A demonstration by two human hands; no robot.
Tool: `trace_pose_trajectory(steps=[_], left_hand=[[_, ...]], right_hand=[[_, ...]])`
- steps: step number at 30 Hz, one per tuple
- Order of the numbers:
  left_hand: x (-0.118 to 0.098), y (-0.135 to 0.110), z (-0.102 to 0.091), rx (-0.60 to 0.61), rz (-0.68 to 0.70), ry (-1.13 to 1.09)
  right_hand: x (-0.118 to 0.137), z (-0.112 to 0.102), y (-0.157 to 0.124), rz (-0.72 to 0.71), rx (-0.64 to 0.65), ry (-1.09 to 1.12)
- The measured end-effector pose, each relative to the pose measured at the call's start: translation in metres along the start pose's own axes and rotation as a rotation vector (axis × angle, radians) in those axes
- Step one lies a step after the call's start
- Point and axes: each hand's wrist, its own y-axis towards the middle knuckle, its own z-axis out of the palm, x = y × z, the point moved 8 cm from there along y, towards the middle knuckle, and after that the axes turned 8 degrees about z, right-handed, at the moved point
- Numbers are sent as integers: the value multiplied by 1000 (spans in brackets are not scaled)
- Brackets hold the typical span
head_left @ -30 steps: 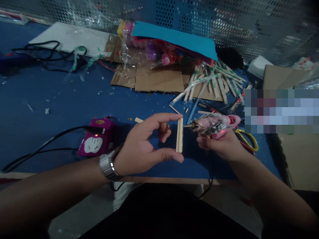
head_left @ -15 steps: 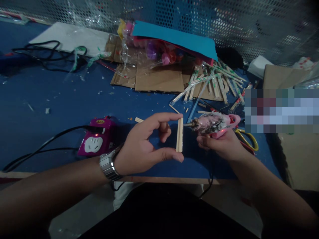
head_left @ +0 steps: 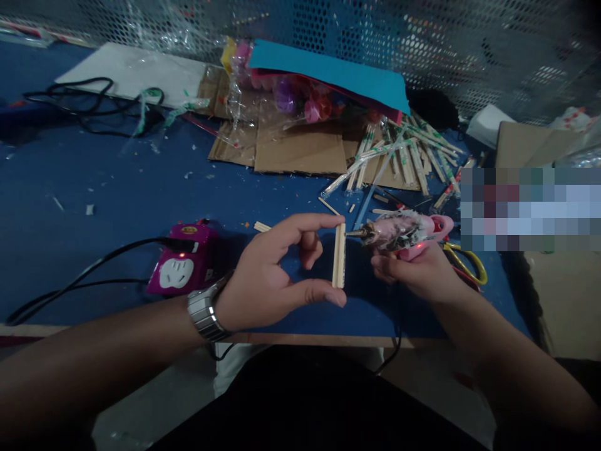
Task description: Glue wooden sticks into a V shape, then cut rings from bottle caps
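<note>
Between thumb and forefinger, my left hand (head_left: 272, 272) pinches a short bundle of wooden sticks (head_left: 338, 257) by its two ends, above the blue table (head_left: 117, 181). A shiny strip runs along the bundle's right edge. My right hand (head_left: 417, 269) grips a pink glue gun (head_left: 404, 230) with tattered, dark-stained wrapping on its barrel. Its metal nozzle points left, at or very close to the upper right edge of the sticks; whether it touches I cannot tell. A small red light glows on the gun, and its black cord hangs below my right hand.
A purple power socket (head_left: 183, 260) with a plugged-in cable stands left of my left wrist. Yellow-handled scissors (head_left: 472, 263) lie beyond my right hand. Wrapped chopsticks (head_left: 404, 156), cardboard (head_left: 300, 147) and a blue sheet (head_left: 328, 70) over plastic-wrapped colourful things lie at the back.
Almost everything is the same. The glue gun's nozzle sits very slightly further up along the sticks' right edge, and both hands keep their grips.
</note>
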Motion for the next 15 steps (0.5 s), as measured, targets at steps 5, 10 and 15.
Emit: trace_pose_trajectory(steps=[5, 10, 15], left_hand=[[0, -1, 0, 6, 8, -19], [0, 0, 1, 4, 1, -18], [-1, 0, 1, 10, 3, -12]], right_hand=[[-1, -1, 0, 5, -16, 12], [-2, -1, 0, 16, -17, 12], [-2, -2, 0, -5, -16, 3]])
